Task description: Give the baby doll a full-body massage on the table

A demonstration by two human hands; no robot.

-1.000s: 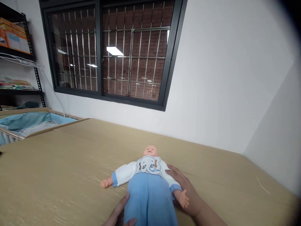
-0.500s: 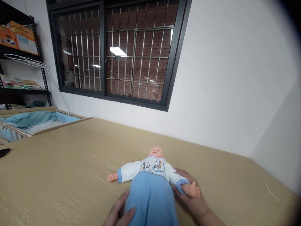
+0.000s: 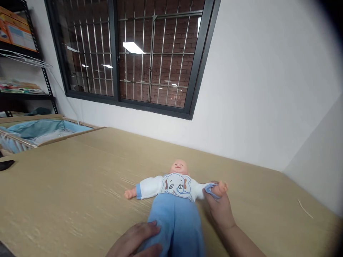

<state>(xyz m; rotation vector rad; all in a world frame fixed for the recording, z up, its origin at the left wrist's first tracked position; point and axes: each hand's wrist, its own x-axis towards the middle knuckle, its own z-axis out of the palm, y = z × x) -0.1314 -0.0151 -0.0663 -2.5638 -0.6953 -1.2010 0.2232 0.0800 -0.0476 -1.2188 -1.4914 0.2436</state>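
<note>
A baby doll [image 3: 177, 185] lies on its back on the tan tabletop [image 3: 80, 171], head toward the wall. It wears a white top with an elephant face and blue trousers [image 3: 175, 217]. Its arms stretch out to both sides. My right hand [image 3: 221, 208] is closed around the blue cuff of the sleeve [image 3: 210, 189] on the right, where the doll's small hand sticks out. My left hand [image 3: 139, 237] rests on the trouser leg at the left, fingers apart and lying over the cloth.
A crib with light blue lining [image 3: 48, 130] stands at the far left, beside a black shelf [image 3: 25, 94] with boxes. A dark object [image 3: 6, 165] lies at the table's left edge. A thin pale strip [image 3: 304, 208] lies at the right. The barred window [image 3: 128, 60] is behind.
My right hand has moved up along the doll's arm to the cuff, and that arm is now raised further outward. My left hand has shifted from the trousers' side onto the leg.
</note>
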